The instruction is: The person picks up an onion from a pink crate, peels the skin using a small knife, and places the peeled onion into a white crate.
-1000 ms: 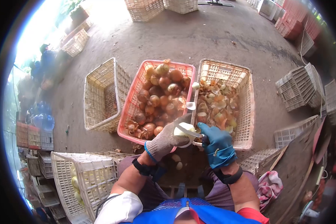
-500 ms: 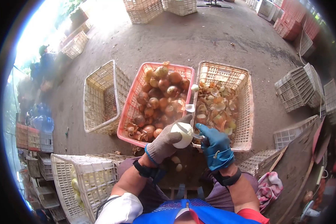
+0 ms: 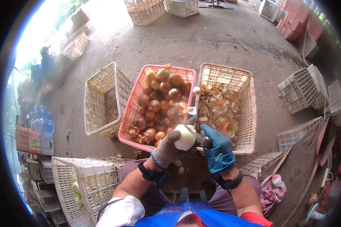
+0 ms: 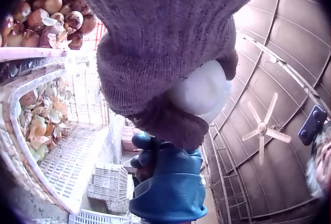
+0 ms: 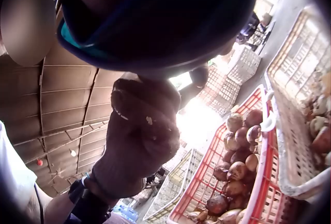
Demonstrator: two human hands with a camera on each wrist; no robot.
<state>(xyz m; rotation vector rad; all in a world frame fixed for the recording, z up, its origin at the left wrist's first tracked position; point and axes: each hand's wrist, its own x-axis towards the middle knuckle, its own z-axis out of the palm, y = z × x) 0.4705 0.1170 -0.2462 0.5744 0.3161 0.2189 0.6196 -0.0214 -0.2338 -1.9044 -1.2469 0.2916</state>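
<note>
My left hand point(image 3: 166, 150), in a grey knit glove, grips a peeled white onion point(image 3: 185, 137) over the near edge of the pink crate. The onion's smooth pale side also shows past the glove in the left wrist view. Just right of it, my right hand point(image 3: 218, 146) in a blue rubber glove holds a knife point(image 3: 205, 142) by its handle; most of the blade is hidden beside the onion. Unpeeled brown onions point(image 3: 163, 100) fill much of the pink crate point(image 3: 122, 128). Peelings point(image 3: 219, 106) lie in the white crate point(image 3: 250, 113) on the right.
Another white crate point(image 3: 119, 100) stands left of the pink one. By my left leg, a tilted crate point(image 3: 102, 189) has pale onions inside. Small white pieces point(image 3: 191, 110) sit on the rims between the two middle crates. A pink-and-white cloth point(image 3: 272, 187) lies by my right leg.
The blade lay across the onion a second ago; now it is at the onion's right side. My left hand has shifted slightly left and turned the onion. Right hand stays nearly in place.
</note>
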